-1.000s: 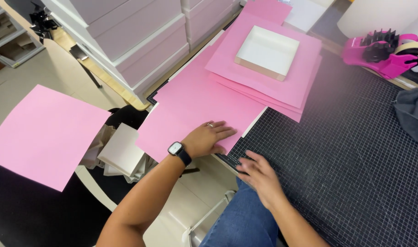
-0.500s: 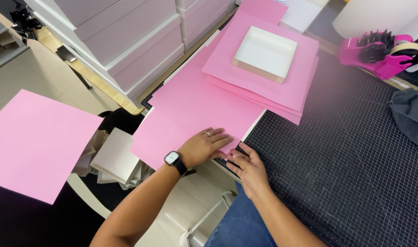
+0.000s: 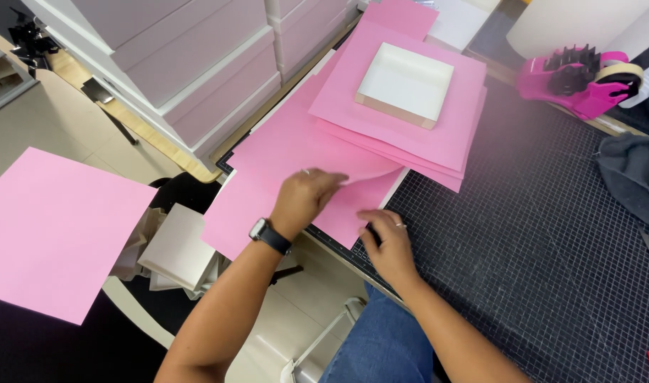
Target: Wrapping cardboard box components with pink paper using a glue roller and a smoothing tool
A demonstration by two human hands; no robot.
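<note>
A large pink paper sheet (image 3: 282, 159) lies across the left edge of the black grid cutting mat (image 3: 537, 234). My left hand (image 3: 304, 198), with a black watch on the wrist, pinches and lifts the sheet's near right corner. Flat beside that corner, my right hand (image 3: 387, 240) rests on the mat with its fingertips touching the sheet's edge. Behind them a stack of pink sheets (image 3: 409, 113) carries a shallow white box tray (image 3: 405, 84).
A pink tape dispenser (image 3: 576, 79) stands at the back right, with grey cloth (image 3: 633, 177) near it. Stacked pale boxes (image 3: 196, 64) line the left. Another pink sheet (image 3: 51, 230) lies lower left, beside white box pieces (image 3: 179, 248) on a chair.
My left hand has moved right along the sheet and lifted its corner. My right hand has slid left up to the sheet's edge.
</note>
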